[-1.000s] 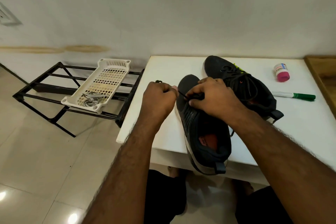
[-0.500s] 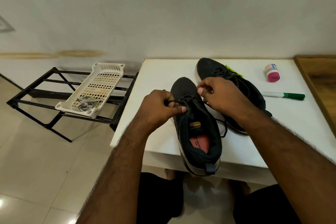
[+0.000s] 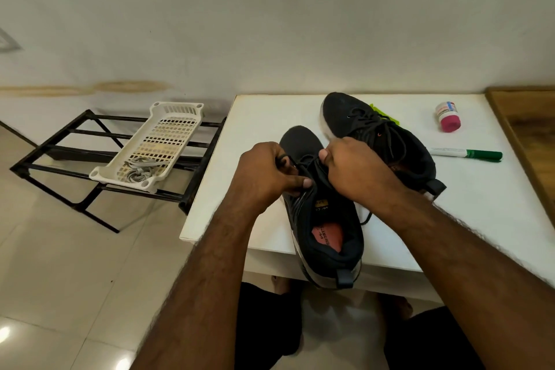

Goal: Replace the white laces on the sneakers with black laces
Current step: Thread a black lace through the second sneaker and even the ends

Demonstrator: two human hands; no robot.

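Over the front half of the near sneaker (image 3: pixel 322 219), both hands are busy with the black lace (image 3: pixel 303 163). The left hand (image 3: pixel 265 173) has its fingers curled round a loop of the lace, thumb pressed along the shoe's side, and the right hand (image 3: pixel 356 170) pinches the other stretch of it just across the tongue, thumb tip up. The lace runs taut between the two fists, and a loose end trails off onto the table by the right wrist. That sneaker lies on the white table (image 3: pixel 468 213) with its heel hanging over the near edge and its reddish insole showing. Just behind it, touching or nearly so, sits the second sneaker (image 3: pixel 369 132), already laced in black, with something yellow-green peeking out behind it. Farther right on the table lie a green-capped marker (image 3: pixel 467 154) and, beyond it, a small white bottle with a pink cap (image 3: pixel 447 116). Off to the left, down at floor level, a black metal rack (image 3: pixel 60 153) carries a white slotted tray (image 3: pixel 168 132), and in the near end of it lies a pale tangle, the white laces (image 3: pixel 138 171).
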